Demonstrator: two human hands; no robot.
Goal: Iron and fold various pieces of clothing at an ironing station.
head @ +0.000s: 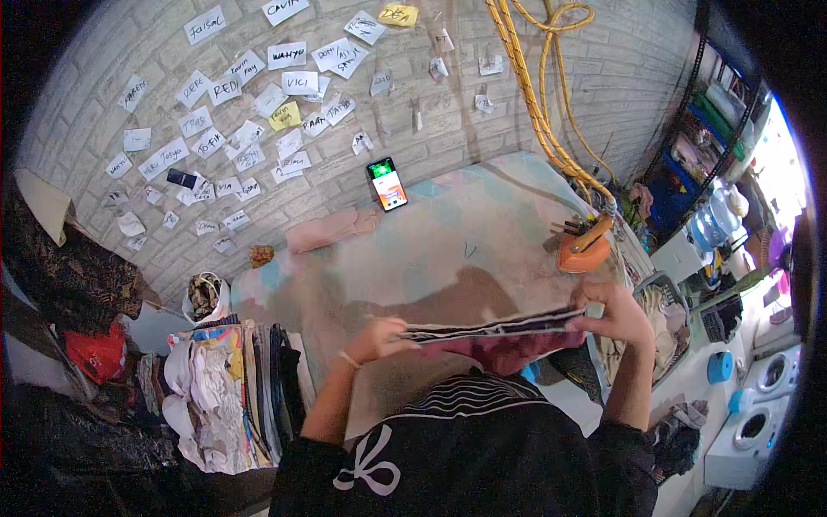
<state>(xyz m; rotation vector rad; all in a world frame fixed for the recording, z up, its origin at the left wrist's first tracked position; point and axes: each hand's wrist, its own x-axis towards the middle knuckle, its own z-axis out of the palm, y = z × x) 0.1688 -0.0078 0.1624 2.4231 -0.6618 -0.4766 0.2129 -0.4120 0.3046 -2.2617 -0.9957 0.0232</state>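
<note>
A dark red garment (pixel 491 349) with pale-edged dark bands along its upper edge is stretched between my hands over the near edge of the padded ironing surface (pixel 413 271). My left hand (pixel 382 339) pinches one end of the bands. At the other end, my right hand (pixel 607 313) grips the cloth between thumb and fingers. Beyond my right hand rests an orange iron (pixel 583 252) with its handle up and a yellow cord (pixel 526 84) rising from it. The garment's lower part hangs towards my body and is partly hidden.
A stack of folded clothes (pixel 226 394) stands at the left. At the back, a smartphone (pixel 387 184) leans against the wall near a rolled pink cloth (pixel 331 229). A laundry basket (pixel 662 323) holds clothes at the right, with washing machines (pixel 749 433) farther off. Handwritten paper notes cover the wall.
</note>
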